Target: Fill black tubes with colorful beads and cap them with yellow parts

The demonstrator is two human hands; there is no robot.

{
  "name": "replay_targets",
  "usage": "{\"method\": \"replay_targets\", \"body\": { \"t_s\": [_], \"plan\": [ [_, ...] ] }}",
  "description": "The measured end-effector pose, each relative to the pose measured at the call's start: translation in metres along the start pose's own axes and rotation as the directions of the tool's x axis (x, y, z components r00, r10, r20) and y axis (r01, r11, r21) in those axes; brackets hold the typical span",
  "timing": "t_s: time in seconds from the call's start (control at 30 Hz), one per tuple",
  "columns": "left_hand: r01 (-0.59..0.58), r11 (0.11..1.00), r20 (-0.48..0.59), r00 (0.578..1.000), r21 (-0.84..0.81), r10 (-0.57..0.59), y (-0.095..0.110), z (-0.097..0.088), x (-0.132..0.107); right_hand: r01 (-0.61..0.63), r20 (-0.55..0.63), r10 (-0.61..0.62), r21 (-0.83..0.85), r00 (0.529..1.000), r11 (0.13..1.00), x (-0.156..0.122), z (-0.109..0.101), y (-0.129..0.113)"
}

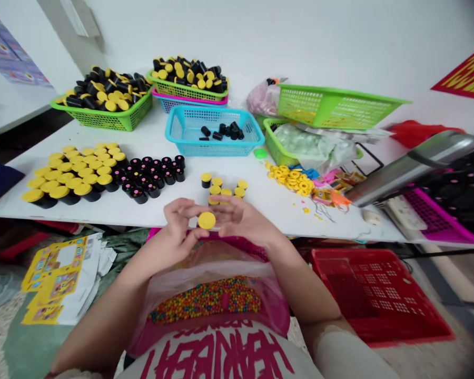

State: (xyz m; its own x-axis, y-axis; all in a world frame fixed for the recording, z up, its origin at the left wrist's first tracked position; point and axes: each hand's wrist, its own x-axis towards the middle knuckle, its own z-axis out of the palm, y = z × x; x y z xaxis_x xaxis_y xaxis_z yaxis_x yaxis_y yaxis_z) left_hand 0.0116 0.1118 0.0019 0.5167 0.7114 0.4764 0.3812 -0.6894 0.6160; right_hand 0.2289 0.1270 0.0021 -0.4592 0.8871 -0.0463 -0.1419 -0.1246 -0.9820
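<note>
Roughly left: a green plastic basket point(118, 122) heaped with yellow-capped black cylinders point(106, 89) sits toward the back of the tabletop point(189, 173)
Near left edge: more yellow-capped cylinders point(71, 176) stand upright in a tight block, with black-topped cylinders point(150, 176) just beside it, probably kept apart by kind
Back middle: a blue basket point(213, 145) holds a few loose black cylinders point(221, 131)
Hands: the left hand point(177, 226) is curled, pinching a yellow disc point(206, 220) in the air above the near edge; the right hand point(243, 221) has its fingers spread toward the disc, though whether it grips cannot be told
Below: a pink-edged plastic bag point(213, 268) of coloured beads point(205, 300) lies open under the hands, perhaps to catch spills
Right: yellow rings point(290, 179) lie piled on the tabletop; a red basket point(379, 295) sits on the floor
</note>
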Motion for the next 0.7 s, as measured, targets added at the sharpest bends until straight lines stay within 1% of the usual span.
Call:
{"method": "replay_targets", "body": {
  "t_s": [0.03,0.07,0.1,0.13,0.17,0.2,0.23,0.27,0.3,0.33,0.37,0.4,0.47,0.53,0.57,0.6,0.63,0.67,0.7],
  "plan": [
    [0.107,0.994,-0.057,0.993,0.002,-0.107,-0.005,0.002,0.002,0.074,-0.106,-0.09,-0.149,0.99,0.986,0.004,-0.017,-0.005],
    [0.225,0.974,-0.106,0.969,-0.003,-0.224,-0.011,0.005,0.005,0.117,-0.236,-0.203,-0.334,0.95,0.935,0.009,-0.038,-0.01],
    [0.344,0.939,-0.132,0.93,-0.011,-0.342,-0.017,0.007,0.007,0.106,-0.36,-0.337,-0.531,0.87,0.841,0.013,-0.061,-0.015],
    [0.448,0.894,-0.136,0.885,-0.021,-0.446,-0.022,0.009,0.009,0.023,-0.42,-0.436,-0.698,0.796,0.716,0.018,-0.085,-0.02],
    [0.528,0.849,-0.121,0.841,-0.03,-0.528,-0.026,0.011,0.012,-0.11,-0.452,-0.485,-0.806,0.749,0.581,0.022,-0.11,-0.024],
    [0.583,0.812,-0.09,0.807,-0.035,-0.584,-0.029,0.013,0.014,-0.25,-0.464,-0.485,-0.861,0.741,0.443,0.025,-0.132,-0.026],
    [0.615,0.788,-0.055,0.786,-0.037,-0.616,-0.031,0.016,0.016,-0.377,-0.487,-0.458,-0.871,0.743,0.315,0.027,-0.152,-0.027],
    [0.627,0.777,-0.029,0.777,-0.045,-0.629,-0.032,0.019,0.018,-0.474,-0.513,-0.438,-0.856,0.738,0.206,0.028,-0.169,-0.027],
    [0.628,0.776,-0.014,0.777,-0.058,-0.63,-0.032,0.023,0.021,-0.523,-0.513,-0.411,-0.846,0.753,0.098,0.029,-0.182,-0.026],
    [0.622,0.78,-0.006,0.781,-0.071,-0.624,-0.031,0.028,0.023,-0.548,-0.511,-0.378,-0.837,0.772,0.011,0.029,-0.191,-0.025],
    [0.615,0.785,0.0,0.787,-0.078,-0.617,-0.029,0.032,0.026,-0.552,-0.503,-0.348,-0.832,0.791,-0.053,0.028,-0.197,-0.023],
    [0.607,0.791,0.005,0.793,-0.076,-0.609,-0.027,0.036,0.028,-0.545,-0.492,-0.321,-0.833,0.809,-0.096,0.028,-0.201,-0.021],
    [0.589,0.806,0.019,0.808,-0.06,-0.589,-0.022,0.041,0.031,-0.535,-0.484,-0.293,-0.835,0.824,-0.127,0.028,-0.204,-0.019],
    [0.558,0.829,0.011,0.83,-0.049,-0.558,-0.016,0.036,0.031,-0.535,-0.481,-0.304,-0.836,0.822,-0.124,0.028,-0.206,-0.02],
    [0.541,0.84,-0.01,0.84,-0.042,-0.542,-0.015,0.029,0.031,-0.533,-0.479,-0.312,-0.838,0.82,-0.114,0.027,-0.207,-0.021],
    [0.531,0.847,-0.047,0.846,-0.021,-0.531,-0.014,0.02,0.029,-0.535,-0.483,-0.329,-0.841,0.811,-0.084,0.026,-0.208,-0.022],
    [0.534,0.845,-0.098,0.843,0.026,-0.529,-0.013,0.008,0.028,-0.539,-0.493,-0.353,-0.842,0.795,-0.039,0.025,-0.209,-0.023],
    [0.555,0.825,-0.168,0.828,0.107,-0.535,-0.015,-0.004,0.026,-0.543,-0.507,-0.379,-0.84,0.774,0.013,0.022,-0.209,-0.024],
    [0.594,0.777,-0.253,0.8,0.21,-0.544,-0.017,-0.015,0.024,-0.545,-0.522,-0.405,-0.836,0.75,0.068,0.018,-0.208,-0.026]
  ]
}}
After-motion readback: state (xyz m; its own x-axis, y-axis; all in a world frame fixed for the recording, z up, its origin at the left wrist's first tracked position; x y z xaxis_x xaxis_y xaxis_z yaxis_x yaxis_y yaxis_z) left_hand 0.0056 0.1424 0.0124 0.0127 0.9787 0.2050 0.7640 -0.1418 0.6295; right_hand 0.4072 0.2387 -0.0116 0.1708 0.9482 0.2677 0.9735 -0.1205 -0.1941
